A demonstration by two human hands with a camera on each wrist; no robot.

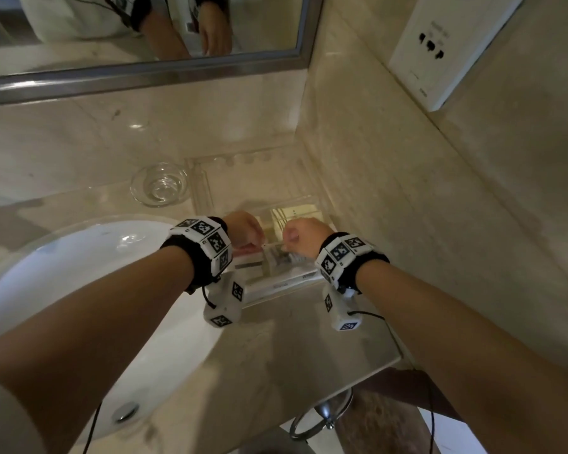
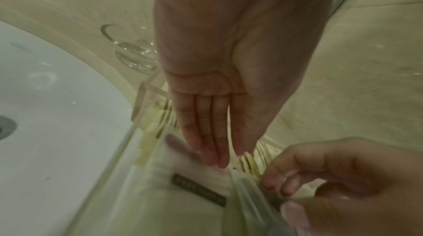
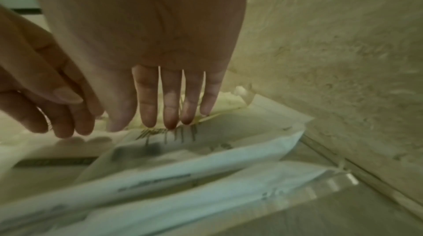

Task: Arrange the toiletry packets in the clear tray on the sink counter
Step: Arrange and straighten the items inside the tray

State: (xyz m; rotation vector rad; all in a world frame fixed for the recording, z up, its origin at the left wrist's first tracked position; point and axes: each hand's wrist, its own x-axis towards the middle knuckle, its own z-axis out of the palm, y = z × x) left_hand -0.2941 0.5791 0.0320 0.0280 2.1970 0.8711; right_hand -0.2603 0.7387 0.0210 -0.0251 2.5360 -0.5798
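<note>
Both my hands are down in the clear tray (image 1: pixel 207 191) at the counter's wall corner. Left hand (image 2: pixel 219 98): fingers straight and together, tips touching a white packet (image 2: pixel 183 194). Right hand (image 3: pixel 148 49): fingers straight, slightly spread, tips on the white toiletry packets (image 3: pixel 206 158) lying overlapped in the tray. Neither hand grips anything. Glass dish (image 1: pixel 159 184) just left of tray, beside the sink basin (image 1: pixel 79 257).

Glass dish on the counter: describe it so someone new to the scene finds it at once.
Start at the white sink basin on the marble counter. Just behind its rim, below the mirror, sits the small round glass dish, immediately left of the clear tray. It is the only round, see-through piece there; the tray is rectangular and holds flat white packets.
</note>
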